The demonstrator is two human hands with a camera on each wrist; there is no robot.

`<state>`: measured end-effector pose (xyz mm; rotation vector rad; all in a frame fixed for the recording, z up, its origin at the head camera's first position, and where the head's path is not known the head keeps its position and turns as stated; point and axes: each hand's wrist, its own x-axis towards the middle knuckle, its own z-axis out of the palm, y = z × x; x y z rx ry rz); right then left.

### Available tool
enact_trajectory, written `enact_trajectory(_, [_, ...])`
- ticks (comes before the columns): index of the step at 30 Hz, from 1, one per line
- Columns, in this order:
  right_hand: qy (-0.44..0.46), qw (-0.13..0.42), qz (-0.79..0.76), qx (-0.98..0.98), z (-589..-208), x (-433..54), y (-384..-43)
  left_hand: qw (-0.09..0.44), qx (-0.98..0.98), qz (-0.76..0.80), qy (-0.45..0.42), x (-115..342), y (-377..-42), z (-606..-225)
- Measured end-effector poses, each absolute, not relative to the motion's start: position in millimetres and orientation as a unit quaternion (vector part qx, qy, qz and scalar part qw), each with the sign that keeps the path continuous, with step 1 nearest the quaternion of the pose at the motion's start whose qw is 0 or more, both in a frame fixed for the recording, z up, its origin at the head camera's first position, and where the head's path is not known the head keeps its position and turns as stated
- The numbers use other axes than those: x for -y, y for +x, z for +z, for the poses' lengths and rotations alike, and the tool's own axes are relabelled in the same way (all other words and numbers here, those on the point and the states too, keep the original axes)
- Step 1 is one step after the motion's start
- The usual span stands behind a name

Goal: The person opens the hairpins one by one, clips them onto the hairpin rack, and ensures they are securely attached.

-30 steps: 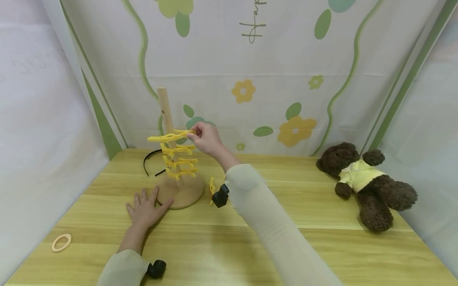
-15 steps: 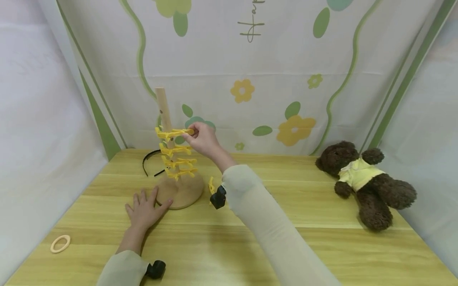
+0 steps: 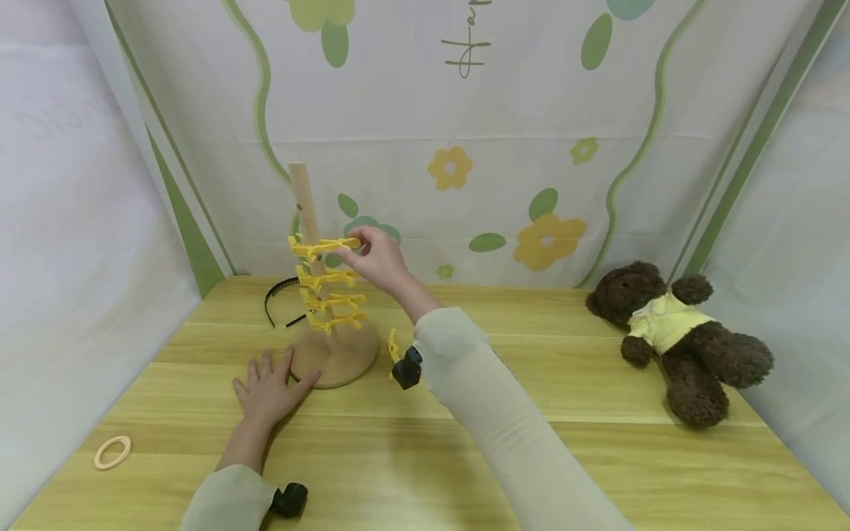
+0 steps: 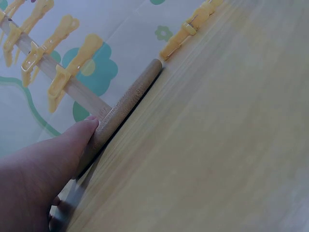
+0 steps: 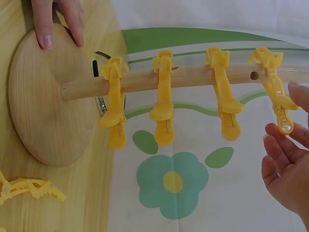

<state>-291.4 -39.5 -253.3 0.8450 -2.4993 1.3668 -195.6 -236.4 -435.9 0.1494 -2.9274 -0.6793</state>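
Note:
A wooden pole (image 3: 302,195) rises from a round wooden base (image 3: 358,358). Several yellow hair clips are clamped along it in a column, the lowest clip (image 5: 114,96) just above the base. My right hand (image 3: 381,258) is at the tail of the topmost hair clip (image 5: 271,79), whose jaws sit across the pole. In the right wrist view its thumb and fingers are spread apart around the tail, fingertips right beside it. My left hand (image 3: 265,394) lies with fingers spread on the table, its thumb (image 4: 89,126) resting on the base's edge.
Another yellow hair clip (image 5: 31,186) lies on the table right of the base. A black toothed headband (image 3: 271,299) is behind the pole. A pale ring (image 3: 99,457) lies at the left, and a brown teddy bear in a yellow shirt (image 3: 671,324) at the right.
The topmost hair clip, held askew in my right hand a second ago, now sits clamped on the pole. My right fingers have loosened from its tail. My left hand has stayed in place.

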Motion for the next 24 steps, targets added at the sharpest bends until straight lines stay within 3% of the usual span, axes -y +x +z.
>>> enact_trajectory(5, [0.29, 0.081, 0.475, 0.827, -253, 32, -289, 0.063, 0.971, -0.223, 0.05, 236, -196, -435])
enact_trajectory(24, [0.3, 0.158, 0.518, 0.785, -277, -25, -268, 0.068, 0.97, -0.229, 0.046, 236, -195, -436])
